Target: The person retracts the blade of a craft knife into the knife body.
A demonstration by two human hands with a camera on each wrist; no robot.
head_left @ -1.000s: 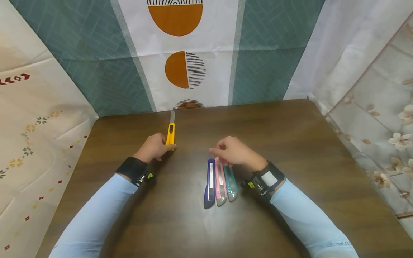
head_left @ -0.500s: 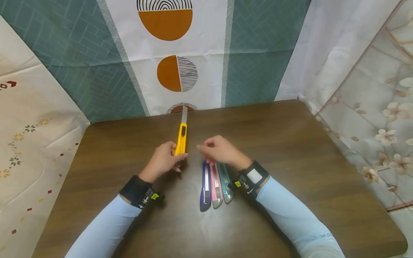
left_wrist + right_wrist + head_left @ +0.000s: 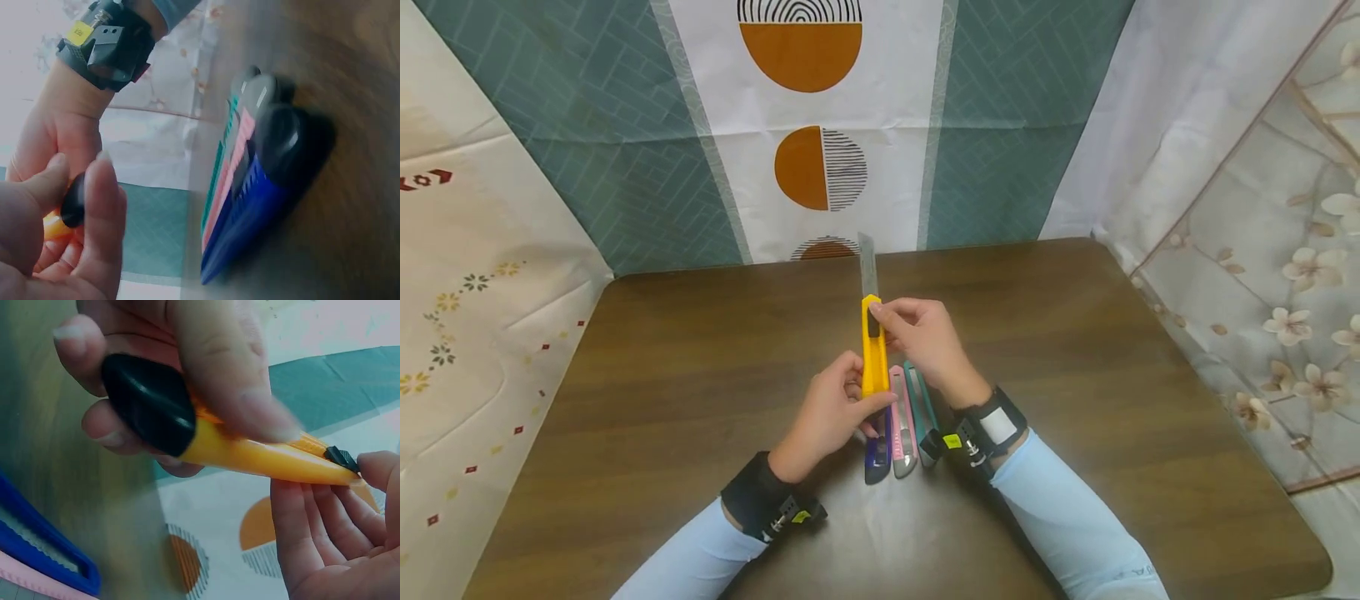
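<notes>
A yellow utility knife (image 3: 874, 364) with its blade (image 3: 868, 265) extended is held up over the table, blade pointing away from me. My left hand (image 3: 829, 406) grips its lower end, thumb across the handle by the black end cap (image 3: 150, 403). At the upper end my right hand (image 3: 925, 340) pinches the handle, with the thumb on the black slider (image 3: 342, 458). Below lie three more utility knives side by side: a blue one (image 3: 877, 458), partly covered by the left hand, a pink one (image 3: 902, 425) and a teal one (image 3: 921, 404).
The brown wooden table (image 3: 700, 350) ends at a patterned cloth (image 3: 820, 108) hung behind it. Floral cloths hang at the left (image 3: 482, 333) and right (image 3: 1292, 325). Each wrist wears a black strap with a camera (image 3: 992, 427).
My left hand has lifted the yellow utility knife and carried it rightward over the other knives. My right hand has moved from above those knives to the yellow knife's slider.
</notes>
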